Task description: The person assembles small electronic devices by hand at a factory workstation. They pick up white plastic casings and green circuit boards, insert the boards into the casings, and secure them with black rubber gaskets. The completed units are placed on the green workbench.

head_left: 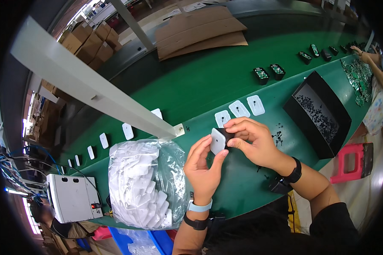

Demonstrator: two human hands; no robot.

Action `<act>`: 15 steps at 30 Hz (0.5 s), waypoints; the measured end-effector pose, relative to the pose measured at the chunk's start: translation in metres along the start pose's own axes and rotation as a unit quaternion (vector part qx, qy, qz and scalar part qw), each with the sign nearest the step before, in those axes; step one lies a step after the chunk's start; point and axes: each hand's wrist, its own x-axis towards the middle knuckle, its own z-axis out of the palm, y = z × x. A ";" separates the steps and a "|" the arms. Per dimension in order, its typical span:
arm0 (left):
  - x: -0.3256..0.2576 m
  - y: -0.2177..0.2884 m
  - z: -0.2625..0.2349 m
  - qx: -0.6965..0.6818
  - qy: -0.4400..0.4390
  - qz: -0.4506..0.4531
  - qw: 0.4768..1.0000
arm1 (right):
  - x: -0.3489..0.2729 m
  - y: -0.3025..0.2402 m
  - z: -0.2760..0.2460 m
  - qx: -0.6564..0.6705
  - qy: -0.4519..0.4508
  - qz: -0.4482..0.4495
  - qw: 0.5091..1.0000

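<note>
Over the green workbench [238, 178], my left hand [203, 172] pinches a white plastic cover [218, 142] with a small dark hole in it, fingers on one side and thumb on the other. Against the cover's back sits a small black plastic housing [226, 134], gripped between the thumb and fingers of my right hand [256, 142]. Cover and housing touch; the inside of the housing is hidden. Just beyond my hands lie three white covers [239, 109], each with a dark small part on it. Beside my right hand, small black parts [278, 137] are scattered on the bench.
Left of my hands lies a clear bag [142, 182] of white covers. A black bin [315, 112] of small black parts stands right. Housings with circuit boards [277, 71] sit on the green belt [191, 80]. A metal post [102, 87] slants across. Another person's hand [361, 55] is far right.
</note>
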 end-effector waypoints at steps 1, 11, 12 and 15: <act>0.002 0.001 0.000 0.080 0.005 0.054 0.995 | 0.002 0.001 0.003 0.044 -0.006 0.017 0.999; 0.006 0.008 -0.002 0.284 0.080 0.139 0.945 | 0.131 0.027 0.012 -0.191 -0.076 0.109 0.972; 0.005 0.006 -0.004 0.285 0.062 0.131 0.947 | 0.152 0.040 0.011 -0.228 -0.087 0.074 0.967; 0.004 0.005 0.001 0.281 0.017 0.121 0.952 | 0.189 0.063 -0.005 -0.297 -0.132 0.092 0.941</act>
